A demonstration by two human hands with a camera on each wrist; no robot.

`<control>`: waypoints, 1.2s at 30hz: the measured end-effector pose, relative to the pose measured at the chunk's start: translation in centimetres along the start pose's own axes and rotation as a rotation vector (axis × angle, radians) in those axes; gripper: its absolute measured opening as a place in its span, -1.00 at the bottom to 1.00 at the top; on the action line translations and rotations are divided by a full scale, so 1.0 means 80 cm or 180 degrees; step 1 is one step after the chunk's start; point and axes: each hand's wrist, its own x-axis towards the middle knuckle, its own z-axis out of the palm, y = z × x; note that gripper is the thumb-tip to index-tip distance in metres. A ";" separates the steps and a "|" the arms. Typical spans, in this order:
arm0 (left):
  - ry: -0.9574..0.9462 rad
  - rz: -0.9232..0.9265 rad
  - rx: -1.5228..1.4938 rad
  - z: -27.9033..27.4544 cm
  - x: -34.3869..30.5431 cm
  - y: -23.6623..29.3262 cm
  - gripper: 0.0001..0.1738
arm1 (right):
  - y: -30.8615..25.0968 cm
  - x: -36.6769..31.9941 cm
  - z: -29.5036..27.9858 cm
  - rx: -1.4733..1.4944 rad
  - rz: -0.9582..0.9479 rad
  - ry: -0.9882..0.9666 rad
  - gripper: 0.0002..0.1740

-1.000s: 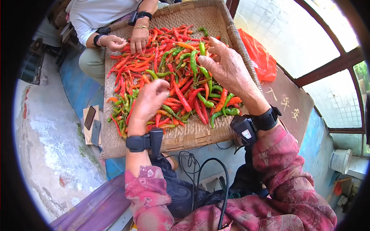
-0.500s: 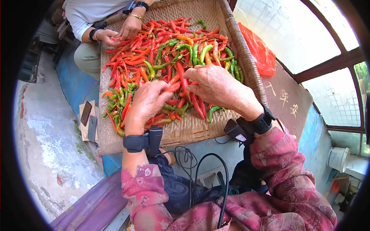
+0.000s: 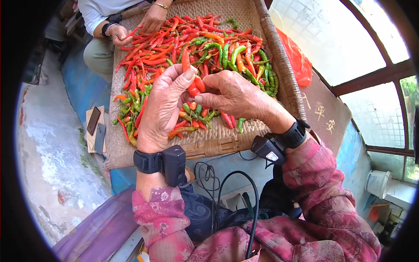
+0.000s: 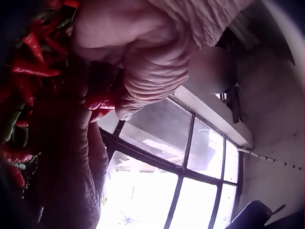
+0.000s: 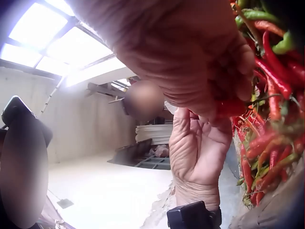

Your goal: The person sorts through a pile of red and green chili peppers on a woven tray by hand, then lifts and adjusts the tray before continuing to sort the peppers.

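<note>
Above a woven tray (image 3: 124, 153) heaped with red, orange and green chili peppers (image 3: 152, 56), both hands meet. The left hand (image 3: 159, 107) holds a red chili pepper (image 3: 186, 60) that points up past its thumb. The right hand (image 3: 240, 96), its fingers bent, pinches a red chili pepper (image 3: 199, 84) close beside the left thumb. Whether these are one pepper or two I cannot tell. In the right wrist view, red pepper (image 5: 228, 109) shows between the hands, over the left palm (image 5: 205, 148). The left wrist view has a bit of red pepper (image 4: 101, 102) between the fingertips.
Across the tray another person's hand (image 3: 118, 36) holds a red pepper, the other hand (image 3: 153, 18) over the pile. A red plastic bag (image 3: 297, 56) lies beyond the tray's right rim. Two phones (image 3: 93, 120) lie at the left. Black cables (image 3: 238, 177) hang in front.
The right hand has come down from the green peppers at the right to meet the left hand. The left hand has turned and risen, with a red pepper now upright in it.
</note>
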 end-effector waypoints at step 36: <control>0.0478 0.0510 0.3330 -0.022 0.039 -0.035 -0.60 | 0.029 -0.004 -0.042 -0.0833 0.0306 0.1094 -0.71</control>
